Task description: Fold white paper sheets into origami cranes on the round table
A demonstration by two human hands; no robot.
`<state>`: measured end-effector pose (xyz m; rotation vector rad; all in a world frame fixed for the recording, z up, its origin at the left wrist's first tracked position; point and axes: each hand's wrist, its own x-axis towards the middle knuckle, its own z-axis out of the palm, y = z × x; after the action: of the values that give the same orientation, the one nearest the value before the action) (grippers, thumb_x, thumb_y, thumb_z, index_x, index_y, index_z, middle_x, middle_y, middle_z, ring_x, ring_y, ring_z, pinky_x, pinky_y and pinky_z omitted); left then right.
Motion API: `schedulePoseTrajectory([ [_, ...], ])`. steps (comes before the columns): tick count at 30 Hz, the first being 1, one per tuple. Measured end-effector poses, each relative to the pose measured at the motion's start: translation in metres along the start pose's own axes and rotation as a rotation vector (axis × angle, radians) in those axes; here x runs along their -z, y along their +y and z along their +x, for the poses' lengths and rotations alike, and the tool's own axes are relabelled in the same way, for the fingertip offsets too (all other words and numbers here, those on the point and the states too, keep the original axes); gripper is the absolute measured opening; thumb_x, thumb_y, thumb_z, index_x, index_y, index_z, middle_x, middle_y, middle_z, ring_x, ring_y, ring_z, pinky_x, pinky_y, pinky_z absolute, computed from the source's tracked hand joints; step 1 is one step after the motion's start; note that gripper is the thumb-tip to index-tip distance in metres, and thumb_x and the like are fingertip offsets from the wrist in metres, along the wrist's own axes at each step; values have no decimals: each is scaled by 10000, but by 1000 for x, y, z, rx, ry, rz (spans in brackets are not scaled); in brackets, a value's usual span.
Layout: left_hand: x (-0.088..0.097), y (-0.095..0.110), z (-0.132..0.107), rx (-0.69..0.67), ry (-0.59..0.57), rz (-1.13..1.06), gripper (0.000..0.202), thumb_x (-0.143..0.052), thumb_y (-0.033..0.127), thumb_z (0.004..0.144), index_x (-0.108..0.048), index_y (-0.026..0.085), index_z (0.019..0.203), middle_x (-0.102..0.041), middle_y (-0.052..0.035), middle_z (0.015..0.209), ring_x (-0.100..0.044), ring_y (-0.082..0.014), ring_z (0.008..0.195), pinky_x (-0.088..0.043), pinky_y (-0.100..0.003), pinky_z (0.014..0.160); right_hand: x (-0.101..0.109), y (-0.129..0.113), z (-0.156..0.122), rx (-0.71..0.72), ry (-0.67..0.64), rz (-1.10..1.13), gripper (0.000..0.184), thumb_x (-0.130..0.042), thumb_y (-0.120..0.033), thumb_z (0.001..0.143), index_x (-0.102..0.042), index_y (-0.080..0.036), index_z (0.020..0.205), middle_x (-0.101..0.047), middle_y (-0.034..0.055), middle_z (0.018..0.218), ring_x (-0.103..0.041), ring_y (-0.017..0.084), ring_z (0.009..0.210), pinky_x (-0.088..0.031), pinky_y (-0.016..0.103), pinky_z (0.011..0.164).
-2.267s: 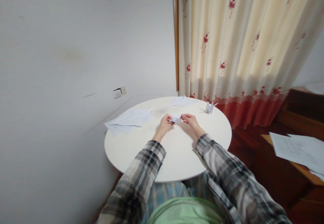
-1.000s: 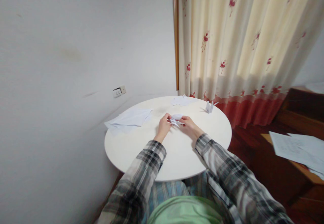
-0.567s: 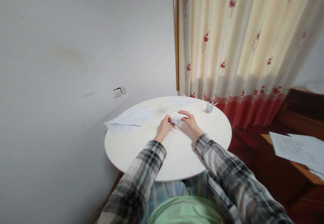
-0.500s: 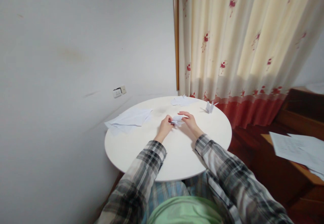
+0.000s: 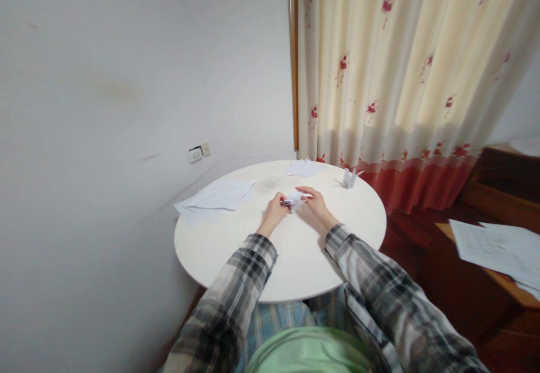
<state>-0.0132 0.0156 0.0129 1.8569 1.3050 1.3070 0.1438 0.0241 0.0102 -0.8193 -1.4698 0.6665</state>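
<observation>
Over the middle of the round white table [image 5: 291, 260] is a small piece of folded white paper [image 5: 294, 199]. My left hand [image 5: 275, 212] pinches its left end between thumb and fingers. From the other side, my right hand [image 5: 316, 204] has its thumb and index finger about the paper's right edge, the index finger reaching over the top. The folds are too small to make out clearly. A finished-looking paper crane [image 5: 350, 178] stands at the table's right far edge.
Flat white sheets [image 5: 217, 197] lie at the table's left side, and more paper [image 5: 302, 167] lies at the back. The wall [image 5: 126, 193] borders the left; a curtain [image 5: 379, 80] hangs behind. At right, printed sheets [image 5: 493, 249] rest on wooden furniture.
The folded paper has turned slightly and its upper part looks more raised. My right thumb and fingers have shifted a little at its right edge; my left hand stays in place.
</observation>
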Motion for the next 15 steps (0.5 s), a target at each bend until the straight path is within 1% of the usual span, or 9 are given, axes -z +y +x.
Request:
schedulePoseTrajectory([
  [3, 0, 3, -1, -5, -7, -23, 202, -481, 45, 555, -421, 192, 681, -479, 78, 532, -449, -72, 466, -309, -167, 447, 0, -2, -1, -19, 15, -62, 237, -523, -162, 672, -688, -184, 841, -667, 78, 989, -577, 202, 967, -450, 326, 835],
  [7, 2, 3, -1, -42, 25, -12, 205, -480, 36, 563, -420, 191, 683, -482, 74, 560, -449, -65, 469, -323, -166, 462, 0, -6, -1, -48, -5, -109, 196, -515, -208, 693, -685, -184, 787, -683, 67, 911, -594, 188, 889, -434, 313, 822],
  [9, 3, 3, 0, -96, 48, 6, 198, -480, 34, 570, -422, 189, 679, -479, 66, 581, -455, -67, 491, -326, -167, 471, -1, -7, -1, -77, -11, -123, 194, -499, -218, 692, -678, -178, 755, -686, 50, 824, -594, 175, 802, -433, 298, 775],
  [12, 4, 3, 0, -178, 47, 10, 206, -479, 23, 575, -422, 188, 684, -471, 58, 603, -470, -72, 529, -340, -169, 493, -2, -9, 0, -122, -8, -156, 180, -472, -212, 676, -635, -160, 621, -634, 18, 628, -552, 145, 635, -415, 260, 656],
  [14, 4, 4, -1, -196, 33, -1, 219, -480, 16, 571, -421, 189, 692, -473, 58, 612, -481, -72, 541, -352, -170, 506, -2, -11, 0, -143, -21, -163, 179, -462, -204, 667, -593, -157, 554, -584, 3, 549, -517, 127, 569, -391, 238, 594],
  [15, 4, 4, -1, -195, 27, -6, 221, -481, 16, 570, -420, 189, 693, -473, 59, 613, -483, -72, 540, -355, -171, 508, -3, -12, -1, -148, -33, -158, 172, -463, -200, 663, -585, -156, 551, -574, -1, 539, -508, 121, 556, -383, 231, 577],
])
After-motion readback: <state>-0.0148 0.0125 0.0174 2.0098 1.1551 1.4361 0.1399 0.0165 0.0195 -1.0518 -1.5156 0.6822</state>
